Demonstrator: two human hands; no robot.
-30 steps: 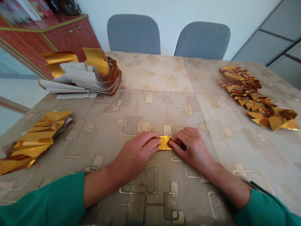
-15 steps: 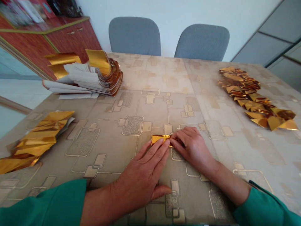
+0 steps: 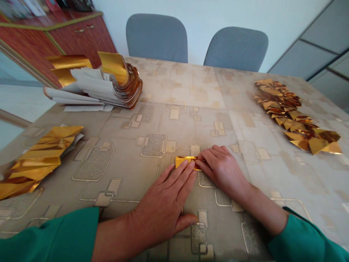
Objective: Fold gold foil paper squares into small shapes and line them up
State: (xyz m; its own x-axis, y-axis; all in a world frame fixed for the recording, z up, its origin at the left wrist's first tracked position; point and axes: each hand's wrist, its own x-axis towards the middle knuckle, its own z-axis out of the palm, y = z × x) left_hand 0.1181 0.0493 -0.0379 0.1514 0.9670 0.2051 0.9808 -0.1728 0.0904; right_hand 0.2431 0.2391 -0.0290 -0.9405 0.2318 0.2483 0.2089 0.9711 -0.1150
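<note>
A small folded strip of gold foil paper (image 3: 182, 160) lies flat on the patterned table (image 3: 131, 174) in front of me. My left hand (image 3: 166, 200) is stretched out, its fingertips pressing on the strip's near edge and its thumb apart. At the strip's right end, my right hand (image 3: 222, 163) pinches the paper between thumb and fingers. That end is partly hidden under the fingers.
A bent stack of gold and white paper sheets (image 3: 95, 87) stands at the back left. Creased gold papers (image 3: 46, 156) lie at the left edge. A row of folded gold pieces (image 3: 291, 109) sits on the right. Two grey chairs (image 3: 156, 38) are behind the table.
The hands stay almost in place on the gold strip, which looks pressed a little flatter. The view has shifted slightly.
</note>
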